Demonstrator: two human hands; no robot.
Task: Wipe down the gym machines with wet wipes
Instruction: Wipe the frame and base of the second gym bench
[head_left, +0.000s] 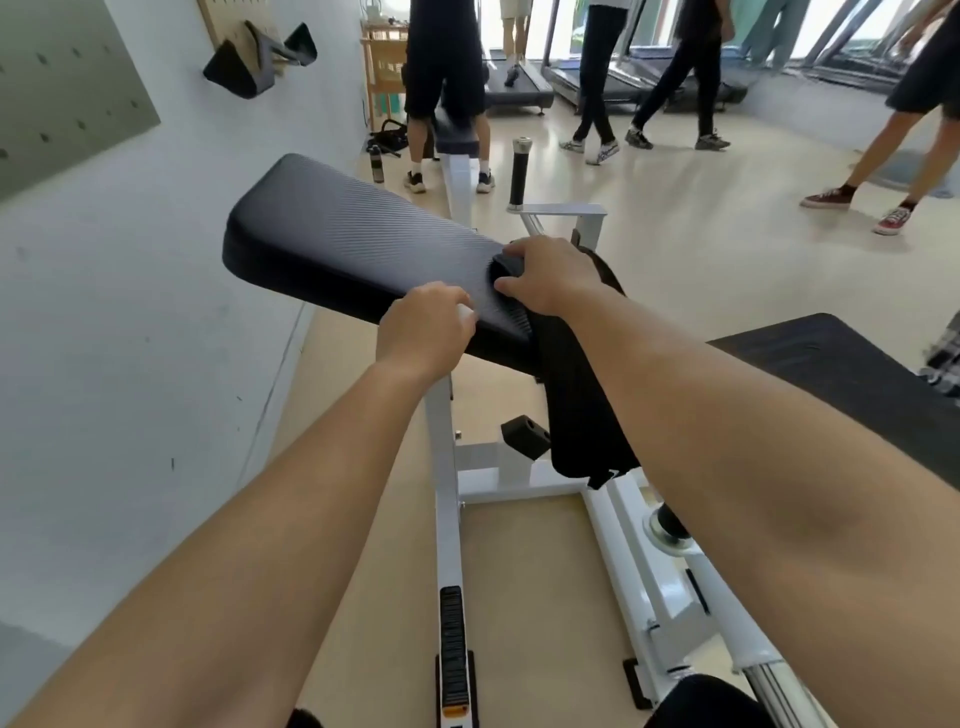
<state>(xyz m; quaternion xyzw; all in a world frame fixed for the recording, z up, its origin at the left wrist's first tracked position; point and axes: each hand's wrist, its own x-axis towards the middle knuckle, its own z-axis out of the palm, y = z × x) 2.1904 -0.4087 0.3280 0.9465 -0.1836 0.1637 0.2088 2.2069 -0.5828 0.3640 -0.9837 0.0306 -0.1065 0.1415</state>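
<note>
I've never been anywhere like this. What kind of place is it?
Most likely a gym. A black padded bench sits on a white steel frame, treadmills stand in a row by the windows, and grip handles hang on a wall pegboard.

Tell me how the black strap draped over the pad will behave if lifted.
Likely floppy: the black strap drapes over the pad edge and hangs down. Probably some heft: it looks wide and thick. Could slide off if the right hand releases.
</note>
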